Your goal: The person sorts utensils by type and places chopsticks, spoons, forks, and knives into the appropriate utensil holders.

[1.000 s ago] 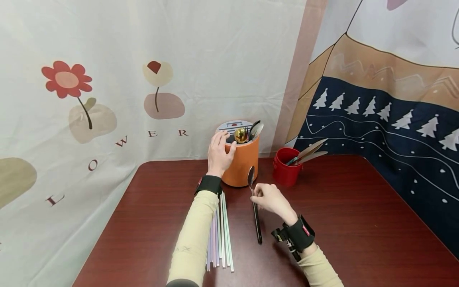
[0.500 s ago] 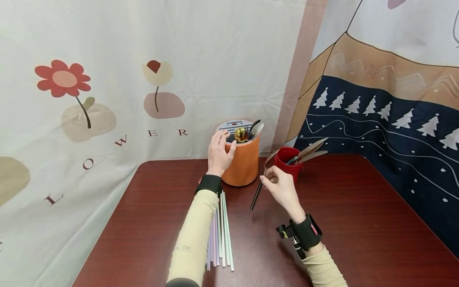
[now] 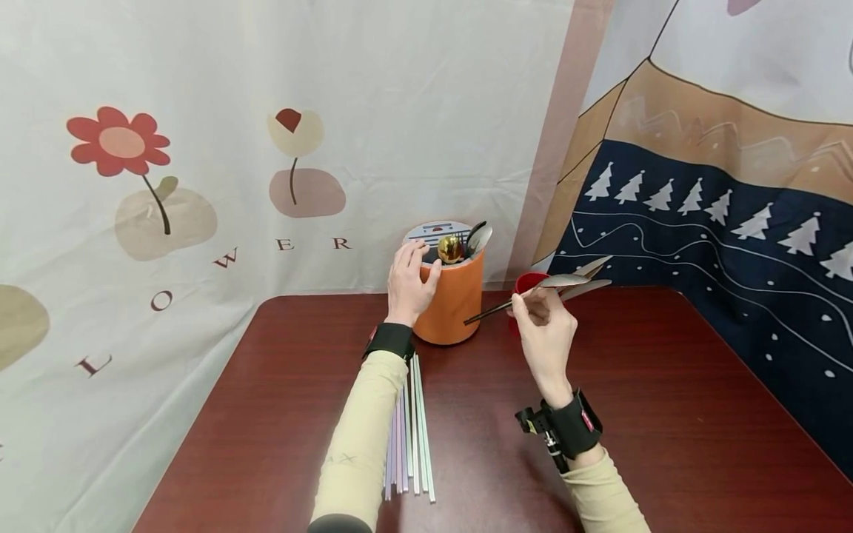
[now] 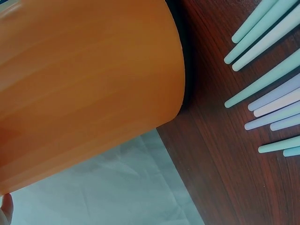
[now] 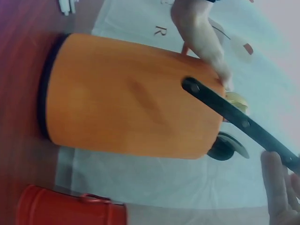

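Pinching a black-handled spoon [image 3: 533,290] near its neck, the right hand [image 3: 548,333] holds it almost level above the tabletop [image 3: 666,385], just in front of the red cup [image 3: 526,282]. The bowl points right toward the cup's rim; the handle tip points left and ends close to the orange holder [image 3: 448,303]. In the right wrist view the handle [image 5: 234,117] crosses in front of the holder wall [image 5: 131,98]; contact cannot be confirmed.

The left hand [image 3: 408,285] grips the holder at its upper rim, thumb on the front wall, fingers over the edge. Other cutlery, including a gold-coloured piece [image 3: 449,249], stands inside. More utensils [image 3: 586,277] lean out of the red cup. A bundle of pastel sticks [image 3: 409,437] lies on the tabletop beside the left forearm.

Risks, as a judgement:
- The grip sits near one end of the spoon, so the long handle can pivot and slip from the fingertips.
- A swing of the handle can strike the holder.
- The bowl can catch the utensils leaning in the cup and tip this light, unsteadied container.
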{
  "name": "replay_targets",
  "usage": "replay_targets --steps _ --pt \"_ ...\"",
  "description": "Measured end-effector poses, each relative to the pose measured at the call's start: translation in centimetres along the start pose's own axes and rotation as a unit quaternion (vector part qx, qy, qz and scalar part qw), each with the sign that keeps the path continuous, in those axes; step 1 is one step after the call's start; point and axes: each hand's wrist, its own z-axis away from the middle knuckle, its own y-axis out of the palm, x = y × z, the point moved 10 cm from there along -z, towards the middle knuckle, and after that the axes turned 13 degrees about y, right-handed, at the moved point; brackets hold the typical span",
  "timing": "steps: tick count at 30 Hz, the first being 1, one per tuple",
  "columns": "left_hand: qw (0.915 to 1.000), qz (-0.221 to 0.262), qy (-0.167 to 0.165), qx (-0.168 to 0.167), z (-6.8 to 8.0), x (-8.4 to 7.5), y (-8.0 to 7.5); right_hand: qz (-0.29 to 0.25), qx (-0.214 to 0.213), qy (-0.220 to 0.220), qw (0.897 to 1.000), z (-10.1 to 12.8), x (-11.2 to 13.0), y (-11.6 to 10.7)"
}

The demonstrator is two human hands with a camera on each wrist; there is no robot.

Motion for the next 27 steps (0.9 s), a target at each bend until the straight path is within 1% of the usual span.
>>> replay_targets --steps 5,8,9,12,15,21,24,27 --pt "1.0000 0.003 0.002 0.003 -0.1 -0.2 0.0 -0.044 -0.050 -0.044 0.997 -1.1 0.7 -0.7" --pt "1.0000 0.003 0.005 0.002 0.0 -0.3 0.0 -0.072 -0.065 -0.059 0.994 -1.8 1.2 -0.8" --pt "1.0000 0.001 0.006 0.001 0.0 -0.3 0.0 -0.074 -0.071 -0.064 0.993 -2.1 1.4 -0.7" --pt "0.9999 -0.005 0.008 -0.003 0.1 -0.2 -0.1 -0.061 -0.081 -0.081 0.992 -2.8 2.2 -0.2" --pt "0.9999 -0.007 0.011 -0.006 0.1 -0.2 -0.1 -0.031 -0.089 -0.097 0.991 -3.4 2.8 0.4" --pt "0.9999 -0.007 0.012 -0.007 0.1 -0.2 -0.2 -0.016 -0.076 -0.104 0.992 -4.6 2.7 2.1" --pt "0.9999 -0.005 0.010 -0.005 0.2 -0.2 -0.2 0.001 -0.070 -0.104 0.992 -5.2 2.5 2.9" --pt "1.0000 -0.004 0.008 -0.004 0.2 -0.2 -0.2 0.021 -0.051 -0.102 0.993 -5.7 2.3 3.9"
